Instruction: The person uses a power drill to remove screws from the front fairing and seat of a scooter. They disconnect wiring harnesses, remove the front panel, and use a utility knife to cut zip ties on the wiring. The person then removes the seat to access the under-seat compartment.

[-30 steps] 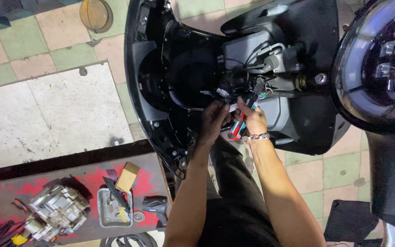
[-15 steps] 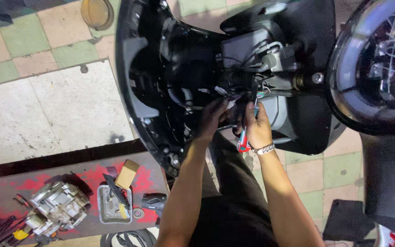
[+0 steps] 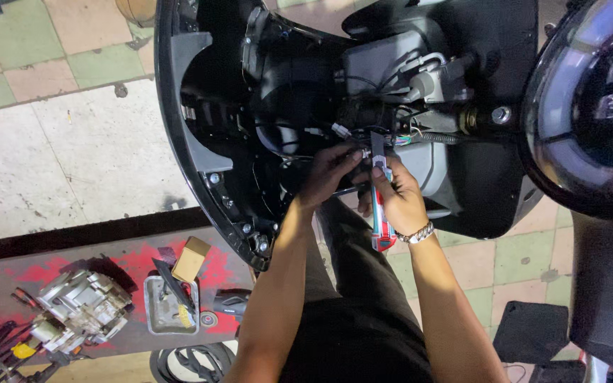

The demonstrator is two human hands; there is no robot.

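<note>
Wires in a small coloured bundle (image 3: 400, 139) sit at the middle of the opened black plastic scooter front panel (image 3: 200, 163), just above both hands and touching their fingertips. The right hand (image 3: 397, 200) is closed around a red and blue handled cutter (image 3: 381, 213), whose grey tip points up into the bundle while its handle runs down past the wrist, which wears a metal link bracelet (image 3: 417, 234). The left hand (image 3: 329, 174) curls its fingers at a small white connector (image 3: 360, 152) beside the tip; whether it pinches it I cannot tell. Both forearms rise side by side from the bottom, bent slightly inward. A round glossy headlamp (image 3: 590, 106) fills the right edge. On the red-stained desk (image 3: 51, 266) at lower left lie a ribbed metal engine part (image 3: 79, 308), a grey metal tray (image 3: 168, 305) and a small cardboard box (image 3: 191, 259).
</note>
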